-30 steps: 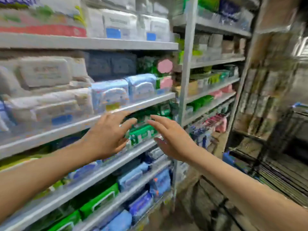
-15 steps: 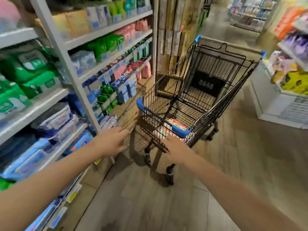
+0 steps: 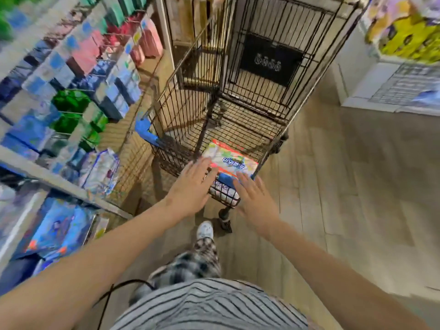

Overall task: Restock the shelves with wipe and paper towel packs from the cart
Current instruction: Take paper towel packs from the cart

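Both hands stretch open over the wire cart (image 3: 250, 96), left hand (image 3: 190, 186) and right hand (image 3: 256, 198) flanking its near end. One bright pack (image 3: 229, 160) lies inside; stocked shelves (image 3: 59, 182) line the left

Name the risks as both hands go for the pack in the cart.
The left hand and right hand are open with no grip yet on the pack, so a one-sided grab may let it slip. The cart stands on wheels; leaning on its rim could roll it. The shoe is close to one.

Black wire cart (image 3: 250, 75) (blue corner guards); red-edged white pack (image 3: 229, 160); grey-striped shirt (image 3: 209, 303); checked trousers (image 3: 197, 263).
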